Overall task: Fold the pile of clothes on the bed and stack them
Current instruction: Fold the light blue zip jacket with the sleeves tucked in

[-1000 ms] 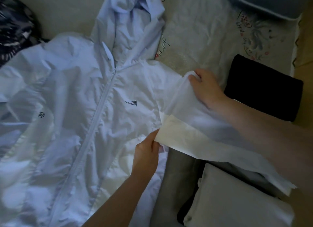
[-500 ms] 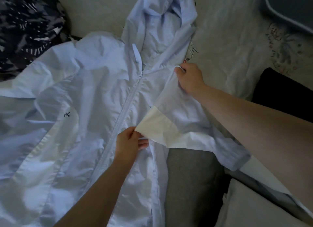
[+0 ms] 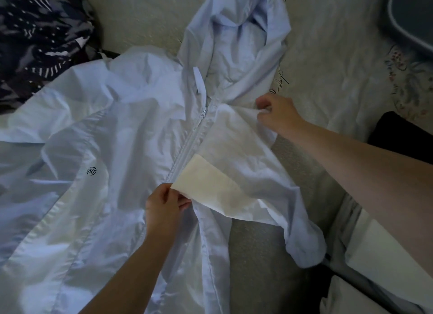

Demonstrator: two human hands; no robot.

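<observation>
Pale blue hooded jacket [image 3: 121,135] spread front-up across the bed [image 3: 328,56], zipped, hood toward the far side. Right sleeve [image 3: 246,168] folded across the chest (cream lining showing). Left hand [image 3: 164,206] pinching the cream edge beside the zipper [image 3: 187,147]; right hand [image 3: 278,115] gripping fabric near the collar.

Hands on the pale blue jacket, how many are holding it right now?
2. The left hand pinches the cream edge of the folded-over side beside the zip; the right hand grips the jacket near the hood's base.
</observation>
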